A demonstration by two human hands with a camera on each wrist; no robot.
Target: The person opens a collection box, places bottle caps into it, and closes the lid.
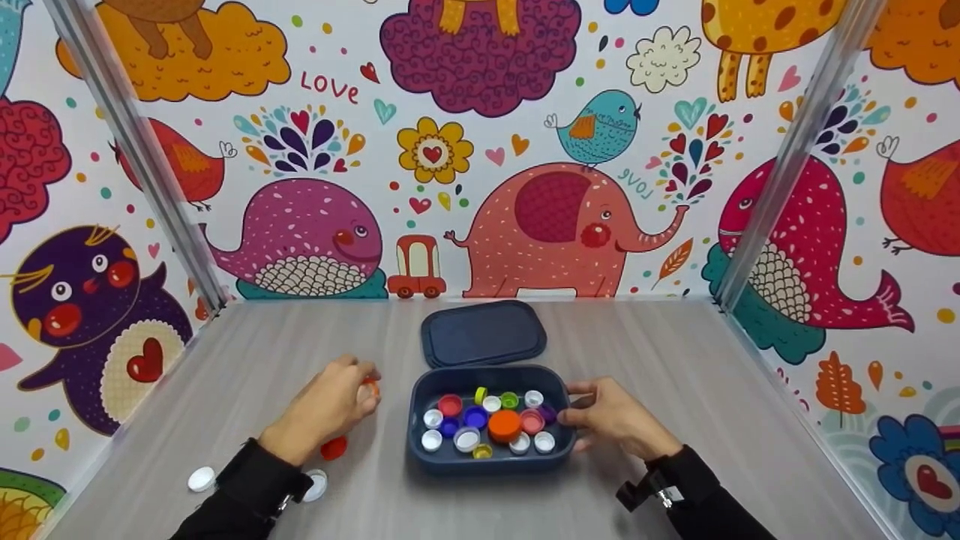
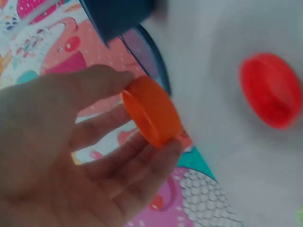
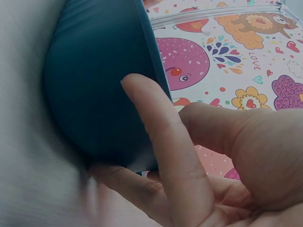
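My left hand [image 1: 330, 405] is held above the table, left of a dark blue plastic container. It pinches an orange bottle cap [image 2: 154, 111] between thumb and fingertips, tilted with its hollow side partly showing. On the right, my right hand [image 1: 615, 416] holds the side of the container [image 1: 491, 463]. In the right wrist view one finger lies along the container's outer wall [image 3: 99, 94], and the thumb is at its rim. Inside lie several caps in white, blue, purple, red, pink, green and yellow, with a large orange cap [image 1: 505, 426] among them.
A dark blue lid [image 1: 484, 334] lies flat behind the container. Near my left forearm are a red cap [image 1: 334, 448] and two white caps, one farther left [image 1: 201, 479] and one by the sleeve [image 1: 316, 487]. Printed cartoon walls enclose the table's back and sides.
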